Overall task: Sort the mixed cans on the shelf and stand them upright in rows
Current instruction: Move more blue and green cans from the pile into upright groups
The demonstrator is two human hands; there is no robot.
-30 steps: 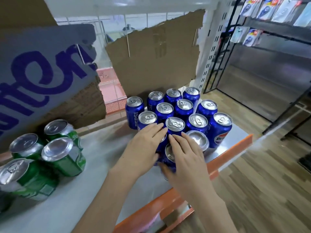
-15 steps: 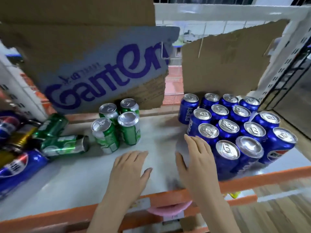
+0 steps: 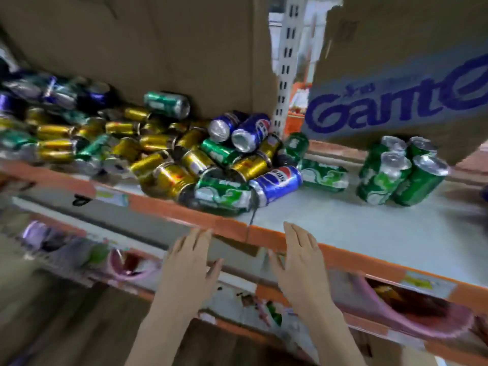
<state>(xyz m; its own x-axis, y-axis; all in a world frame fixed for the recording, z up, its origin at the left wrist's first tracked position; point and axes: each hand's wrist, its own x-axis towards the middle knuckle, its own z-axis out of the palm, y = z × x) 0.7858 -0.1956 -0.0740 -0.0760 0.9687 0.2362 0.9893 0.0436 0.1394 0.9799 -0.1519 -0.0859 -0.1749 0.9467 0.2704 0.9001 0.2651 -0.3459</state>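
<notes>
A jumbled pile of gold cans, green cans and blue cans lies on its side across the left half of the grey shelf. At its front edge lie a green can and a blue Pepsi can. Another green can lies just right of them. Several green cans stand upright at the right. My left hand and my right hand hover with straight fingers in front of the shelf's orange front rail, holding nothing.
Cardboard sheets back the shelf, the right one printed with blue letters. A white slotted upright stands between them. A lower shelf with pink bowls sits under the orange rail.
The view has swung left from the upright blue cans to the mixed pile. Both hands left the blue cans and now hover at the shelf's front rail.
</notes>
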